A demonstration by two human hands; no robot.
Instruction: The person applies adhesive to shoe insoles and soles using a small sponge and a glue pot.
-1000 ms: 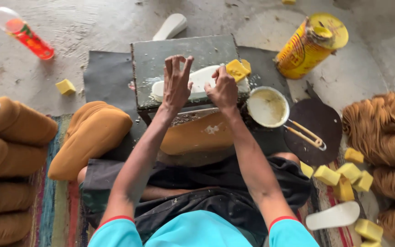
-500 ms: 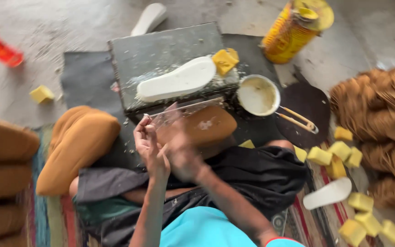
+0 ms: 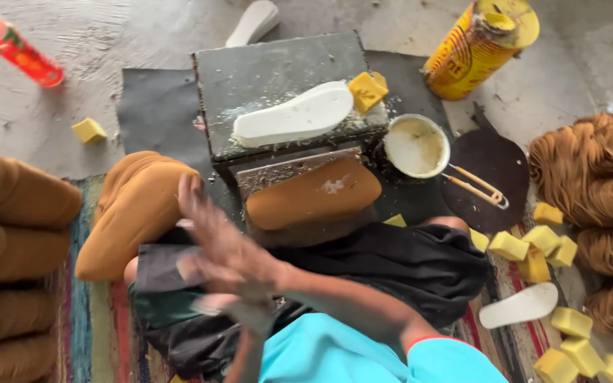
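The white foam insole (image 3: pixel 294 113) lay flat and unheld on the grey work block (image 3: pixel 278 71), its toe touching a yellow sponge cube (image 3: pixel 367 91) at the block's right corner. Just below the block, a tan leather sole piece (image 3: pixel 313 193) rested on a lower board. A small pan of pale glue (image 3: pixel 416 147) stood beside the block's right edge, its wire handle lying over a dark round pad (image 3: pixel 487 174).

Both hands were in front of the person's lap, blurred. The right hand (image 3: pixel 225 245) showed fingers spread; the left hand (image 3: pixel 246 315) lay under it, palms apparently rubbing together. I could not tell the left hand's finger position. Neither held anything.

Judgement: if residue is being rubbed off, it should fall clear of the glue pan and the insole's upper face.

Against the picture of a second before, both hands had left the insole, where they had been pressing it on the block, and withdrawn toward the body. The insole kept its place. The view had shifted slightly.
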